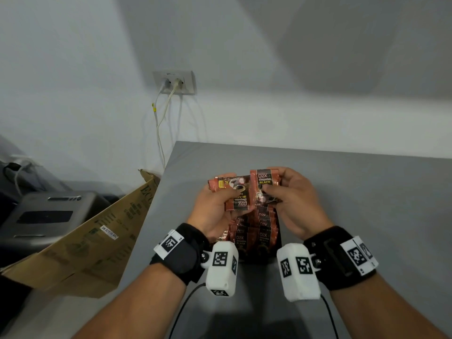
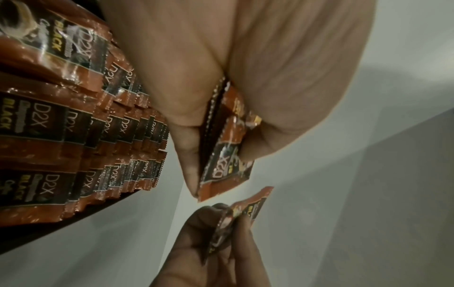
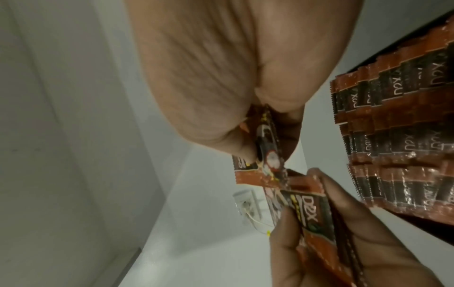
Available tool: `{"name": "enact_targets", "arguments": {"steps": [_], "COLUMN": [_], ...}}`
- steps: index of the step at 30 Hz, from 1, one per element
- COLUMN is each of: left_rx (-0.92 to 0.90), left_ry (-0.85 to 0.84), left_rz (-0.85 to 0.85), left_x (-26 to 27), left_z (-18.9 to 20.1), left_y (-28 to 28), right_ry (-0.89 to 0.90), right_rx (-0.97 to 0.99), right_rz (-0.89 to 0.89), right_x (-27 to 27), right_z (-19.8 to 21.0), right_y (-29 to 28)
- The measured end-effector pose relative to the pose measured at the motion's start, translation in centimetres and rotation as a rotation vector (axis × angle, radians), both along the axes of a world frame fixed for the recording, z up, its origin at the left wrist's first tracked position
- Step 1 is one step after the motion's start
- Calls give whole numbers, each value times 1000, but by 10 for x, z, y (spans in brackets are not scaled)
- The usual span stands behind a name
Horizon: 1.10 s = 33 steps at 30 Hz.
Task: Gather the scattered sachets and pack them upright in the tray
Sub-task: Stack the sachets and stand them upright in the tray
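Grey table (image 1: pixel 342 192) against white wall. Left hand (image 1: pixel 215 209) gripping small sachet stack (image 1: pixel 234 194); right hand (image 1: pixel 293 199) pinching single sachet (image 1: pixel 265 184), both above tray (image 1: pixel 278 243) of upright packed sachets (image 1: pixel 254 231).

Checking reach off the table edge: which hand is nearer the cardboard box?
Left. The left hand holds sachets on the side toward the cardboard box; the right hand is farther across the table.

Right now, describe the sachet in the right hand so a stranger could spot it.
On the grey table, both hands hover over a tray of packed sachets. The right hand pinches one sachet; unlike the left hand's sideways bundle, its D2X label reads upright.
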<state>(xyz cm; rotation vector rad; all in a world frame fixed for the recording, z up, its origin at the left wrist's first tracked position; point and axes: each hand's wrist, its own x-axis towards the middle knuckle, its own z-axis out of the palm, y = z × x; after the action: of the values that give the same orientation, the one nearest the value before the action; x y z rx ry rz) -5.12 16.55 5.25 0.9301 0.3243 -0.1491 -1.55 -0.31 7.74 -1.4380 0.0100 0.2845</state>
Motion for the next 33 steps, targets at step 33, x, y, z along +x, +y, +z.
{"name": "enact_targets", "arguments": {"steps": [33], "left_rx": [-32], "left_ry": [9], "left_rz": [24], "left_x": [5], "left_z": [-6], "left_y": [-2], "right_ry": [108], "right_rx": [71], "right_rz": [-119], "right_x": [7], "right_z": [-1], "right_y": [4]}}
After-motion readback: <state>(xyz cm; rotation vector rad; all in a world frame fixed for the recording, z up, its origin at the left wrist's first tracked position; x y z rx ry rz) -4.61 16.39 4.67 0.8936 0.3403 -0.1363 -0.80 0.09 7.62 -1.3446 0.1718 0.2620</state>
